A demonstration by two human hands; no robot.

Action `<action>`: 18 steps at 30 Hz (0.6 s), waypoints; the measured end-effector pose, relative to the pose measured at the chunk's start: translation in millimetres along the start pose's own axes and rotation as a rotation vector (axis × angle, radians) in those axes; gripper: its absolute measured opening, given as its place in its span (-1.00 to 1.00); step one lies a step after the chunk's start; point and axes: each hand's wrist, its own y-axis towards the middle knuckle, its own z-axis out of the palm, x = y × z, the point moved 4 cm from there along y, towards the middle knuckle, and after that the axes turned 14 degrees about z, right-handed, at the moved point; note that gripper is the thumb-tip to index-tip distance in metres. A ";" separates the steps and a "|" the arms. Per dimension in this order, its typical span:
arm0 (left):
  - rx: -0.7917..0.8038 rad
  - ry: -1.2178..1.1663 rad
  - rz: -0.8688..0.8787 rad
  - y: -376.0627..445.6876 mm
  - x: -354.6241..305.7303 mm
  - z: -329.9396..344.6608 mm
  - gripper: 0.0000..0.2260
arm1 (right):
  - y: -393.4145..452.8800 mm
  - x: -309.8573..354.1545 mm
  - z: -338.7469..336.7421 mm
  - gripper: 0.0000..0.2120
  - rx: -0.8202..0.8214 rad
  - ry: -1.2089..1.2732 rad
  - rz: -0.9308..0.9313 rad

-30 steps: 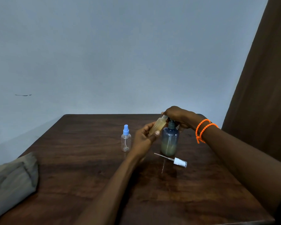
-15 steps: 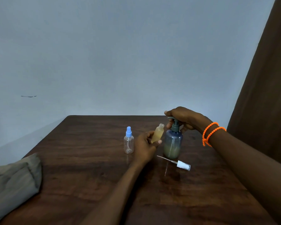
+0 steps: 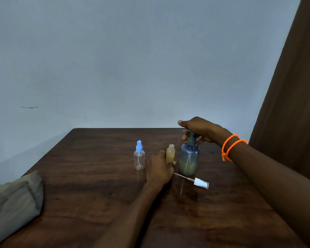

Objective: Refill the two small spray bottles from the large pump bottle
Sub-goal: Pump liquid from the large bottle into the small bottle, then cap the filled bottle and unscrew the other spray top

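The large blue pump bottle (image 3: 189,159) stands on the dark wooden table (image 3: 89,185), holding yellowish liquid in its lower part. My right hand (image 3: 200,129) rests on its pump head, fingers curled over it. Just left of it an uncapped small bottle (image 3: 170,153) full of yellowish liquid stands upright, with my left hand (image 3: 158,170) gripping its lower part. Its white spray cap with dip tube (image 3: 200,183) lies on the table in front of the pump bottle. A clear, empty small spray bottle with a blue cap (image 3: 139,158) stands further left.
A folded grey-green cloth (image 3: 13,203) lies at the table's left near edge. A brown curtain (image 3: 293,104) hangs at the right. A pale wall is behind the table. Orange bracelets (image 3: 231,146) circle my right wrist.
My left hand has lowered the filled small bottle from the pump spout down to the table, upright beside the pump bottle. My right hand has stayed on the pump head.
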 end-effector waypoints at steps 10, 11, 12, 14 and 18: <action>-0.100 -0.071 -0.116 -19.9 -13.6 -17.4 -0.41 | -22.3 18.8 -22.1 -0.20 -0.253 -0.144 -0.221; -0.135 -0.089 -0.099 -23.2 -22.3 -25.0 -0.47 | -26.3 24.7 -27.6 -0.20 -0.349 -0.166 -0.295; -0.181 -0.101 -0.072 -26.1 -31.2 -35.4 -0.58 | -31.5 32.1 -32.7 -0.25 -0.447 -0.176 -0.379; -0.286 -0.087 0.008 -32.1 -43.0 -61.9 -0.74 | -47.3 47.2 -35.6 -0.44 -0.618 -0.149 -0.554; -0.480 0.070 0.033 -40.4 -15.7 -109.5 -0.64 | -78.5 78.1 10.2 -0.67 -0.659 -0.158 -0.883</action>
